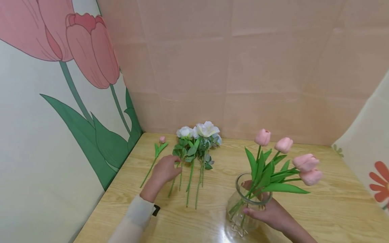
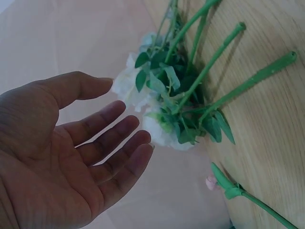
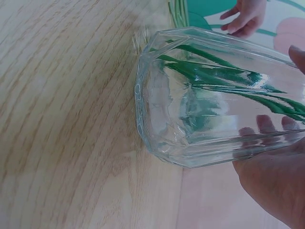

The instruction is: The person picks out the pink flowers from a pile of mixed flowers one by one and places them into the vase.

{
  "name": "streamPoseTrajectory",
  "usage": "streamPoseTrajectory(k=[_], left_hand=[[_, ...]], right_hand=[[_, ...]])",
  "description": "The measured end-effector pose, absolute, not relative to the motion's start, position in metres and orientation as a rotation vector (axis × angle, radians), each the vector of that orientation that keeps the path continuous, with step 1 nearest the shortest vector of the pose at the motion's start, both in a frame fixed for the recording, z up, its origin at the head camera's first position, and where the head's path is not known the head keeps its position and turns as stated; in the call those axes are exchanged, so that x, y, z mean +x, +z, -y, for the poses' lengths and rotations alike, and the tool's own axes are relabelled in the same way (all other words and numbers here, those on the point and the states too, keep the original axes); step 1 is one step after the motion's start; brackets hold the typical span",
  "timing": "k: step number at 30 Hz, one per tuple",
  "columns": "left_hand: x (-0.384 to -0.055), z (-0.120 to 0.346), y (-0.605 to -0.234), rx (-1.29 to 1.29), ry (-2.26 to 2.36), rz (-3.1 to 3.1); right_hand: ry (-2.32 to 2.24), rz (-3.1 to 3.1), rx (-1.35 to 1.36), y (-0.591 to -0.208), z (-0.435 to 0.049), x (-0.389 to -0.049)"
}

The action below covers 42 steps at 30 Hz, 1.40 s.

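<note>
My right hand (image 1: 272, 215) grips a clear glass vase (image 3: 190, 98), thumb on the near side and fingers seen through the glass behind. Several pink tulips (image 1: 284, 145) with green leaves stand in the vase, leaning right, their stems crossing inside it. My left hand (image 1: 165, 169) hovers over the stems of white flowers (image 1: 206, 129) lying on the table. In the left wrist view its fingers are loosely bent and spread, with nothing in the palm. A single pink tulip (image 1: 162, 139) lies left of the white flowers, its stem pointing toward the front left.
The light wooden table (image 1: 209, 222) ends at a plain pinkish backdrop (image 1: 258, 74). At the left rises a panel printed with large tulips (image 1: 91, 54); a pale cloth with a red flower print (image 1: 381, 182) hangs at the right.
</note>
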<state>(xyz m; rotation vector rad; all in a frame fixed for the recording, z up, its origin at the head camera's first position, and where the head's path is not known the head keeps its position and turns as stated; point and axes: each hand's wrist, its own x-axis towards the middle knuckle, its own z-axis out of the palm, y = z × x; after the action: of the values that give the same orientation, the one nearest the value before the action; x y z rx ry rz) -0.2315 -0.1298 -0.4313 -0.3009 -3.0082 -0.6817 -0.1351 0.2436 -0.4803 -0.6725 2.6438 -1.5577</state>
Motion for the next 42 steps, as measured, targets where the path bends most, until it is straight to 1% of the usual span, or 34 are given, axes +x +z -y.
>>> streamPoseTrajectory(k=[42], left_hand=[[-0.259, 0.178, -0.462, -0.031, -0.576, 3.07]], right_hand=[[-1.545, -2.648, -0.642, -0.481, -0.244, -0.134]])
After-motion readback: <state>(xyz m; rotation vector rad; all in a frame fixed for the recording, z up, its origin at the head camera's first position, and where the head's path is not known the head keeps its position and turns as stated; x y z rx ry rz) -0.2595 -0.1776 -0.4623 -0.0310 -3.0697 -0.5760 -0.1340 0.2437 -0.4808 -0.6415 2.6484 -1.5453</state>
